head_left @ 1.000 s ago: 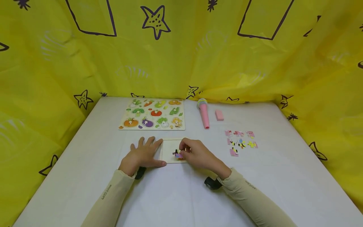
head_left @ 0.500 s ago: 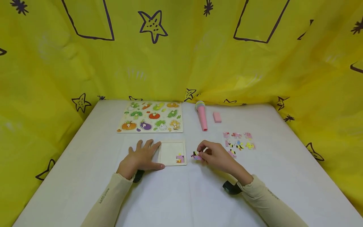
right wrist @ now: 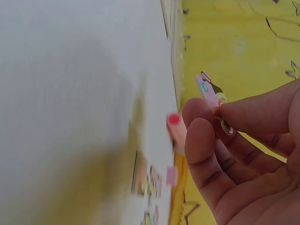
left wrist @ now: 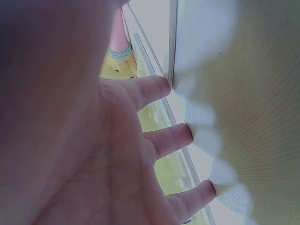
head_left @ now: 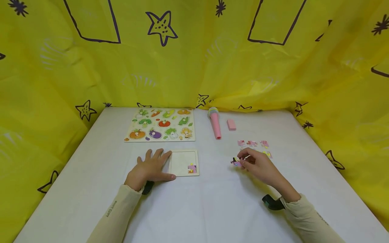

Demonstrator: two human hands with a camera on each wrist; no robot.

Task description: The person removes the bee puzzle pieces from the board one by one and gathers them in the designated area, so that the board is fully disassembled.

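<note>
My left hand (head_left: 151,168) lies with fingers spread at the left edge of a small square puzzle frame (head_left: 182,174), index finger and thumb touching its border. In the left wrist view, three straight fingers (left wrist: 171,140) reach down to the table. One jigsaw piece (head_left: 192,168) sits in the frame's lower right corner. Between thumb and fingertips, my right hand (head_left: 261,167) pinches another jigsaw piece (head_left: 235,162), held above the table. That pinched piece (right wrist: 208,90) shows pink, black and yellow in the right wrist view. Loose jigsaw pieces (head_left: 252,143) lie beyond the right hand, which partly hides some.
A vegetable peg puzzle board (head_left: 159,125) lies at the back left. Right of it are a pink toy microphone (head_left: 215,125) and a pink block (head_left: 231,124). A yellow patterned cloth (head_left: 182,67) hangs behind and beside the white table (head_left: 170,209).
My right hand has moved from over the puzzle frame rightward to near the loose pieces, carrying the pinched piece. One piece stays in the frame's corner. The left hand has stayed at the frame.
</note>
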